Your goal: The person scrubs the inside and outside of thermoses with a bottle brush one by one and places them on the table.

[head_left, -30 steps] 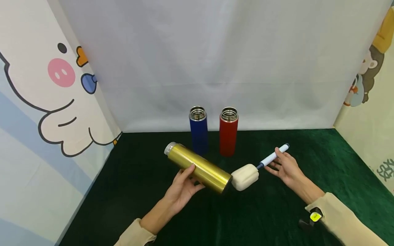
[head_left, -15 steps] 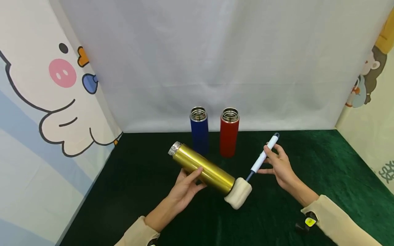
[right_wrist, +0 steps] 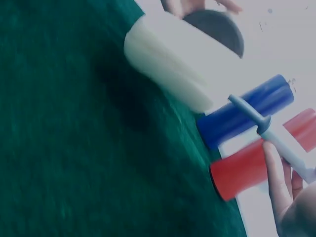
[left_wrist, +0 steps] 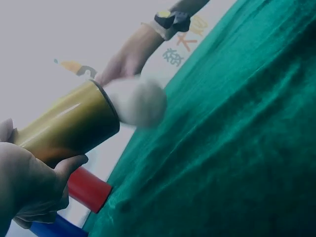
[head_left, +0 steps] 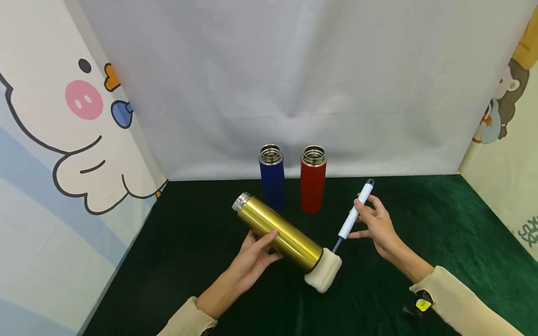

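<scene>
My left hand (head_left: pixel 252 263) grips a gold thermos bottle (head_left: pixel 279 233) round its middle, tilted, with its silver open neck up to the left and its base down to the right. In my right hand (head_left: pixel 376 226) a sponge bottle brush (head_left: pixel 355 212) is pinched by its white handle. The brush's cream sponge head (head_left: pixel 323 270) lies right at the bottle's base, on the outside. In the left wrist view the sponge (left_wrist: pixel 140 101) overlaps the edge of the base. The right wrist view shows the dark bottom (right_wrist: pixel 217 29) of the bottle behind the sponge.
A blue bottle (head_left: pixel 272 182) and a red bottle (head_left: pixel 313 184) stand upright and uncapped towards the back of the dark green cloth (head_left: pixel 420 210). Behind them hangs a white curtain (head_left: pixel 294 84). Printed cartoon panels flank both sides.
My right hand has moved left and tipped the brush handle steeper. The sponge has shifted down along the bottle's base. My left hand has carried the gold bottle slightly right.
</scene>
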The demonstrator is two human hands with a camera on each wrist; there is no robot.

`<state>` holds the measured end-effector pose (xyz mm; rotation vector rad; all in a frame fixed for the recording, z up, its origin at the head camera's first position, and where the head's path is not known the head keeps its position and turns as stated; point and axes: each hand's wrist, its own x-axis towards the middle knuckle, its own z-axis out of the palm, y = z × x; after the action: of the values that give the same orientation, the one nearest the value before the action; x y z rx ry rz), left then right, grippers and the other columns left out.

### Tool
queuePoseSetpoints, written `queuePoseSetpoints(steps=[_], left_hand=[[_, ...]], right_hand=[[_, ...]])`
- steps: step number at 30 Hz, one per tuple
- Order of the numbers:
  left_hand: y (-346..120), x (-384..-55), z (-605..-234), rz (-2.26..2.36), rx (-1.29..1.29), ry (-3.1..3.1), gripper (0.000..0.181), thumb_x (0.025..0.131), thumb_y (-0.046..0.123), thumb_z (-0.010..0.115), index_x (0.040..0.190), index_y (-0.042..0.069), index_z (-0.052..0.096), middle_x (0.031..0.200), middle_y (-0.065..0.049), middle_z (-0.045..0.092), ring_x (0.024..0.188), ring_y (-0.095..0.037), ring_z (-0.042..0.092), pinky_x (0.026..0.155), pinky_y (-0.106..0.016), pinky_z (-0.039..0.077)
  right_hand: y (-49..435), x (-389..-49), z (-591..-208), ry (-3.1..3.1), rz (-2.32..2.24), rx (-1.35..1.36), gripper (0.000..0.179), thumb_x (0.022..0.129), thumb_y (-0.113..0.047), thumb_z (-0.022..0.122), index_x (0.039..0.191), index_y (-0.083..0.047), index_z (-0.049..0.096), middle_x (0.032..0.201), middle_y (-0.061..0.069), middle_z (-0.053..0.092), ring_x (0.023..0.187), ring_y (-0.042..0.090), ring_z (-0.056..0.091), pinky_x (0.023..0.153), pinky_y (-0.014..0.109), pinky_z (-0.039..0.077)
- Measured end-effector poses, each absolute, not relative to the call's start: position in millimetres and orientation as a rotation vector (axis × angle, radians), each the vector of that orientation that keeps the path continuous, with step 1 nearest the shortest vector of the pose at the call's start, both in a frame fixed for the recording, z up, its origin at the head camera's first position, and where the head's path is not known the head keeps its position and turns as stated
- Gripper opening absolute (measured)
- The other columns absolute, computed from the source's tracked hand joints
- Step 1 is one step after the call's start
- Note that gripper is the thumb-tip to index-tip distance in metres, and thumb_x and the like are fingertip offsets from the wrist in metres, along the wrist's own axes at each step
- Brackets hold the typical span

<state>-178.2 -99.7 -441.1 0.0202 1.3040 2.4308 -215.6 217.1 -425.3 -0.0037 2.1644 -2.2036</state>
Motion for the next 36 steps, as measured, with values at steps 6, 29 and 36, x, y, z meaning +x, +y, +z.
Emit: queuePoseSetpoints(steps=[6,29,36], left_hand=[[-106,-182,-443,2.427,-0.015,1.359,0.063,0.099,0.015,0.063,0.148,0.02,0.024,0.139,-0.003,0.049,0.129,-0.018,0.054,0.119,-0.063,0.033],[-187,-247,-447,2.598,-0.061,1.832,0.065,0.092,-0.004,0.067,0.14,0.032,0.039,0.14,0.001,0.045,0.131,-0.02,0.052,0.108,-0.036,0.051],[-212,-285,-450,2.632,-0.04,2.186,0.068,0.088,-0.004,0.075,0.142,0.025,0.045,0.133,0.007,0.049,0.124,-0.014,0.054,0.106,-0.03,0.048]], right_hand=[[219,-215,-422,2.053,-2.219,0.023,0.039,0.107,-0.042,0.049,0.14,-0.023,0.036,0.112,-0.004,0.053,0.092,0.004,0.064,0.074,0.037,0.064],[293,-210,-448,1.45,-2.427,0.351,0.038,0.106,-0.036,0.048,0.134,-0.025,0.025,0.112,-0.01,0.06,0.112,0.006,0.064,0.095,0.029,0.058],[302,-209,-450,0.85,-2.586,0.466,0.064,0.107,-0.026,0.048,0.154,-0.041,0.007,0.133,0.011,0.055,0.147,0.026,0.044,0.113,0.032,0.046]])
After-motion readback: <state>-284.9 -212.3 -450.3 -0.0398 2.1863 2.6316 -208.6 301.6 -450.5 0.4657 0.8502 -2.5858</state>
